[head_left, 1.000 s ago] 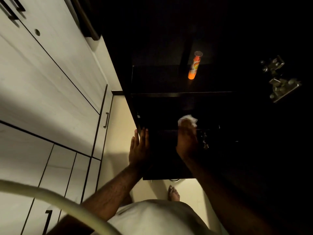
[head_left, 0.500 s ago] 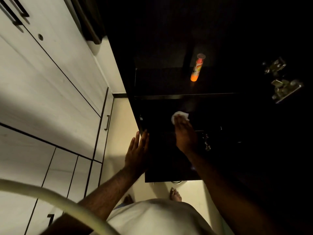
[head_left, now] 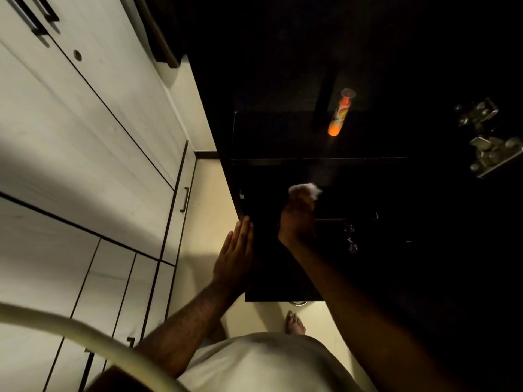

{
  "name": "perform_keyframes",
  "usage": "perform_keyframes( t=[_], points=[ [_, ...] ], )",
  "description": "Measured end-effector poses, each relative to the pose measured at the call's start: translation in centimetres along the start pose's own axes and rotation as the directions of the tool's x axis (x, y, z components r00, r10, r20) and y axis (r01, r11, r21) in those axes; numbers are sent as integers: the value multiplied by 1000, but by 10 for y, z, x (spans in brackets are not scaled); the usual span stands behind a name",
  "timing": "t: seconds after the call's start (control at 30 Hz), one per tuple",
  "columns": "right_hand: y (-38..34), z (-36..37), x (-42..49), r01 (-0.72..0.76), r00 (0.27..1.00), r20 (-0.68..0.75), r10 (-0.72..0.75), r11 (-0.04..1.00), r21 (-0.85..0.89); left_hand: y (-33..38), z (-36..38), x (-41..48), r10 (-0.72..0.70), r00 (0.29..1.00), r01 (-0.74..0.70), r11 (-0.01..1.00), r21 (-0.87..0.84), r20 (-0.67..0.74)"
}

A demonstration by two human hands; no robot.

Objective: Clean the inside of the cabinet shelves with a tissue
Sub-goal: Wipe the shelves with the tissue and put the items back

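Dark shelf (head_left: 283,137) bearing orange can (head_left: 339,114)

The tissue (head_left: 305,190) is a small, crumpled white wad, its edges ragged and puffed. It sits at the fingertips of the right hand (head_left: 297,219), which is closed around it so that only its upper part shows past the fingers. It is pressed against a dark surface inside the cabinet (head_left: 283,278), just below the thin front edge of a shelf (head_left: 317,160) that runs across the opening. The cabinet is very dark, nearly black, and stands open; its interior is too dim to make out in detail. The shelf edge catches a faint line of light; the surface beneath the tissue shows no visible marks.
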State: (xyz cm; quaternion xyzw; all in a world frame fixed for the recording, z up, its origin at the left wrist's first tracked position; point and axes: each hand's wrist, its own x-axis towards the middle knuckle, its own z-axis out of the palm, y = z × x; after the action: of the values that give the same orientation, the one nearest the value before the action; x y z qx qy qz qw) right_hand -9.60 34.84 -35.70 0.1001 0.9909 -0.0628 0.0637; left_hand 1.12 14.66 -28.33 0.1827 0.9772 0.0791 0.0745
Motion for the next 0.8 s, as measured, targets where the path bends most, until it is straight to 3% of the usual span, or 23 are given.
perform_keyframes(
  t=[0.07,0.13,0.17,0.27,0.37,0.47,0.57,0.73,0.8],
  points=[
    [-8,82,42,159,987,5,-159,987,-11,-1,-1,0,9,1000,-9,1000,8,-5],
    [-33,101,44,282,959,12,-283,959,41,-2,-4,-1,34,999,-34,999,-8,-11],
    [-47,72,23,290,956,39,-292,955,56,-4,-5,-1,49,999,-49,999,-16,-10],
    [-50,-39,-35,478,877,-93,-472,877,52,-4,-10,0,68,998,-68,997,-37,-18],
    [7,-61,-49,339,919,-201,-338,940,-34,-4,-11,4,79,995,-83,994,-65,-54],
    [74,-67,-50,49,984,-167,-66,993,-107,-6,-8,3,90,995,-92,994,-58,-41],
    [114,-69,-47,-71,990,-132,43,973,-220,-8,-5,0,95,995,-96,993,-69,-15],
    [67,-71,-42,-251,968,-15,251,964,-86,-7,-10,-4,102,994,-103,993,-61,-30],
    [26,-68,-53,-140,989,-60,136,987,-83,-6,-8,-4,84,996,-85,995,-54,-22]
  ],
)
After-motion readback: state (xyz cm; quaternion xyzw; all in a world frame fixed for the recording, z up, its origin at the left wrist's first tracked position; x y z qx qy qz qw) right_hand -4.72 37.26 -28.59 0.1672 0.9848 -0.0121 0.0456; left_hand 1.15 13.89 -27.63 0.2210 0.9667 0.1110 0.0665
